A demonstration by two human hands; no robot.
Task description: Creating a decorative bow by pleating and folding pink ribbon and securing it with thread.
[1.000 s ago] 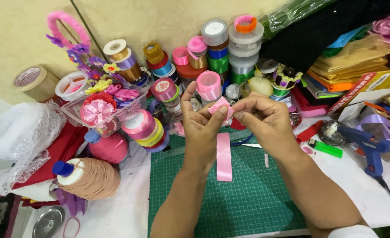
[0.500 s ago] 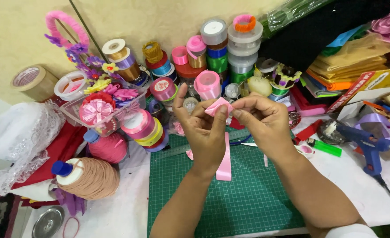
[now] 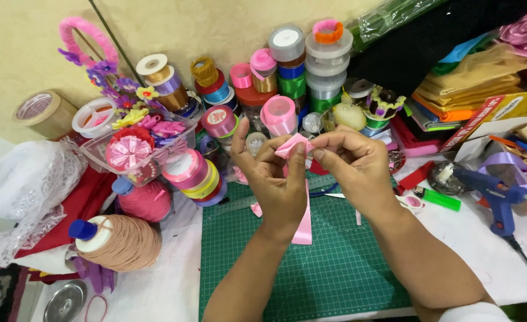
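A pink satin ribbon (image 3: 304,223) sits at the centre of the frame, its top folded into a small peak, its tail hanging down over a green cutting mat (image 3: 335,268). The left hand (image 3: 275,179) pinches the fold between thumb and forefinger, fingers closed on the ribbon. The right hand (image 3: 353,164) meets it from the right, its fingertips also closed on the folded top. Both hands are raised above the mat.

Just behind the hands stands a pink ribbon spool (image 3: 278,114), among many stacked spools of coloured ribbon across the upper middle. At left, a clear plastic box (image 3: 135,152) holds ribbon flowers, with two cones of thread (image 3: 126,241) below it. At right lie a green lighter (image 3: 439,198) and a blue glue gun (image 3: 493,194). Folded fabrics (image 3: 466,83) fill the upper right.
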